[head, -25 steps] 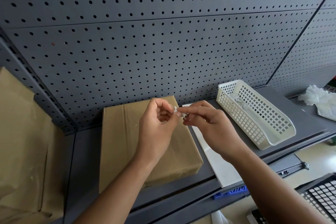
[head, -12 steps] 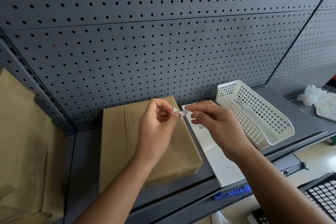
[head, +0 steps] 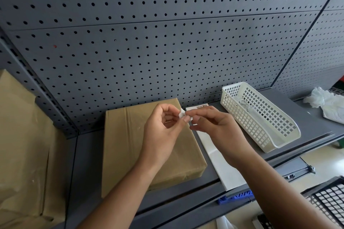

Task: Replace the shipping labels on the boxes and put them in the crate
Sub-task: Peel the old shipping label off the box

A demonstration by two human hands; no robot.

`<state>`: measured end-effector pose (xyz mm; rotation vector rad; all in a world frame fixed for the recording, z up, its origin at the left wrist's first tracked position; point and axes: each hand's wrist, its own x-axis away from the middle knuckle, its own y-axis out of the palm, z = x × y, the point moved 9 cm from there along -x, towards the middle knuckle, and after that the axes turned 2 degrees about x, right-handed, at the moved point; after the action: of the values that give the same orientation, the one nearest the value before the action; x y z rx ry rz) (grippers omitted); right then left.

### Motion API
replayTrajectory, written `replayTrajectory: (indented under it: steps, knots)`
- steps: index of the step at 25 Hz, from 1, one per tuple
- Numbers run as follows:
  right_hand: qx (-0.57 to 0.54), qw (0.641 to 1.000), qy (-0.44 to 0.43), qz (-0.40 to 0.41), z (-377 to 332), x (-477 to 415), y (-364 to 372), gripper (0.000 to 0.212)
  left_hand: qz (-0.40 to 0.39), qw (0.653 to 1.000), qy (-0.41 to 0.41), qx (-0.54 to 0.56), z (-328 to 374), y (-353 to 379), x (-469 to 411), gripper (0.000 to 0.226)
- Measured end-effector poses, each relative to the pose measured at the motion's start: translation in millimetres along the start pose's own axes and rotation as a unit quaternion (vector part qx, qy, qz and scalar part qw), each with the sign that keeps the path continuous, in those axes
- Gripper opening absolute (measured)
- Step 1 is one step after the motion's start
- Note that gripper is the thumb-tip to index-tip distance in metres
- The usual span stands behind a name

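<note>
Change: compared with one second ago, the right hand (head: 216,128) sits nearer the camera and no longer covers the far end of the white label sheet (head: 219,160). A barcode strip (head: 202,106) now shows there.
Left hand: thumb and forefinger pinch one end of the small white label scrap (head: 181,113). The remaining fingers are curled toward the palm.
Right hand: thumb and forefinger pinch the opposite end of the same scrap. The other fingers are loosely bent below it.
Label scrap: crumpled and held between the two hands. In this view it lies over the far right corner of the box.
Box: the flat brown cardboard box (head: 130,145) lies on the grey metal shelf (head: 87,163) with its far edge near the grey pegboard panel (head: 167,52). No label shows on its visible top face.
Label sheet: lies flat on the shelf, just beside the right edge of the box. Its near end overhangs the shelf front.
Basket: the white plastic lattice basket (head: 247,132) stands on the shelf to the right of the sheet, set at an angle.
Crate: the black lattice crate (head: 329,199) is at the lower right, below shelf level and only partly in view.
Other items: a brown paper-wrapped package (head: 22,145) is at the far left. Crumpled white wrapping (head: 320,96) is at the far right. A blue plastic part (head: 236,196) sits under the shelf front.
</note>
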<state>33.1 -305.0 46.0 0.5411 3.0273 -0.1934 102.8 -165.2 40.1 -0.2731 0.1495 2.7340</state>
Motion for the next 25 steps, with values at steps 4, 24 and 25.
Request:
replayTrajectory:
  steps: [4,24,25]
  knots:
    - [0.038,0.999,-0.032,0.009,-6.4,-0.7,3.7,0.024,0.021,0.996,-0.033,0.076,-4.3,2.7,-2.2,0.024]
    - [-0.004,0.996,0.020,0.090,10.7,-25.5,-78.3,0.010,-0.054,0.998,-0.035,-0.016,1.3,17.5,-6.0,0.010]
    - [-0.012,0.997,0.030,0.066,11.5,-27.9,-75.8,0.012,-0.047,0.998,-0.043,-0.011,-0.7,19.1,-7.5,0.008]
